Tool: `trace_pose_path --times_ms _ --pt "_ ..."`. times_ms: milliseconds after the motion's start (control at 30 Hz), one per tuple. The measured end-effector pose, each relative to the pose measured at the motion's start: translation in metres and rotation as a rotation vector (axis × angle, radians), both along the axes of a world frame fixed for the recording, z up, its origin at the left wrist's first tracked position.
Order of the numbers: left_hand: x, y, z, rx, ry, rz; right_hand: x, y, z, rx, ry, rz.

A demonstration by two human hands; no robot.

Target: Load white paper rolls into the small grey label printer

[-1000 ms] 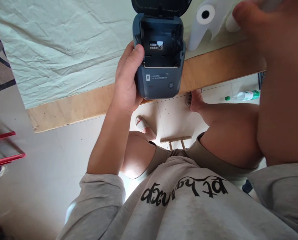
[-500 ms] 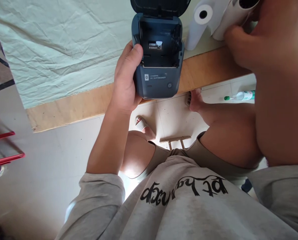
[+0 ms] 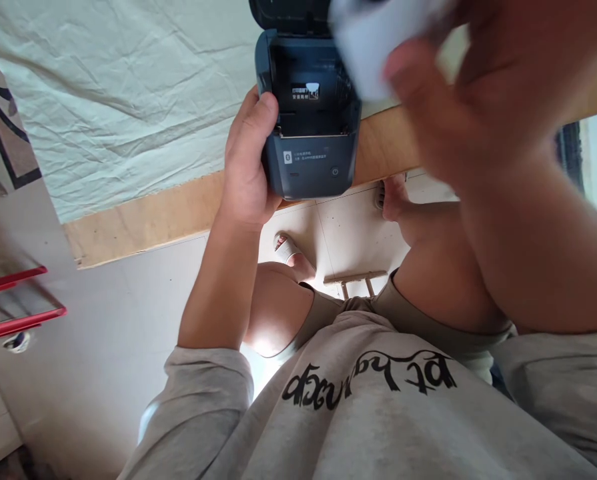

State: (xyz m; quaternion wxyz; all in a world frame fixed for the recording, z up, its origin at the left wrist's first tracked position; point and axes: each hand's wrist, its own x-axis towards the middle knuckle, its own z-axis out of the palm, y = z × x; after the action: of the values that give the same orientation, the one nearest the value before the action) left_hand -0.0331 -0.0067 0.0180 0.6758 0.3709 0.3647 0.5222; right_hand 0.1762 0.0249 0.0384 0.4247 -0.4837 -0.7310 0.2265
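Observation:
My left hand (image 3: 251, 157) is closed round the left side of a dark blue label printer (image 3: 315, 167), thumb on its edge. The printer's black lid (image 3: 295, 15) is up, and its paper bay shows a small printed sticker and no roll inside. My right hand (image 3: 458, 113), blurred by motion, grips a white paper roll (image 3: 371, 53) beside the printer's upper right. That roll overlaps the bay's right edge in view; whether it touches the printer I cannot tell.
A pale green cloth (image 3: 143, 100) covers the table, whose bare wooden edge (image 3: 143, 223) runs along the front. Below are my legs, a small wooden stool (image 3: 355, 277) and the tiled floor. Red metal bars (image 3: 23, 323) stand at the far left.
My right hand has moved left from the rolls at the upper right, bringing a white paper roll to the printer. My left hand and the printer have shifted slightly left.

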Motion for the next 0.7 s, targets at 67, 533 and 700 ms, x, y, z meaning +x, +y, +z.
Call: trace_pose_path --times_ms 67,533,700 --pt "0.0 0.0 0.0 0.03 0.022 0.018 -0.022 -0.01 0.01 0.084 -0.333 0.064" --pt "0.006 -0.004 0.004 0.026 0.096 0.024 -0.037 -0.009 0.011 0.101 -0.486 0.116" --pt "-0.002 -0.003 -0.002 0.101 0.076 0.012 -0.039 -0.022 0.003 0.138 -0.461 0.201"
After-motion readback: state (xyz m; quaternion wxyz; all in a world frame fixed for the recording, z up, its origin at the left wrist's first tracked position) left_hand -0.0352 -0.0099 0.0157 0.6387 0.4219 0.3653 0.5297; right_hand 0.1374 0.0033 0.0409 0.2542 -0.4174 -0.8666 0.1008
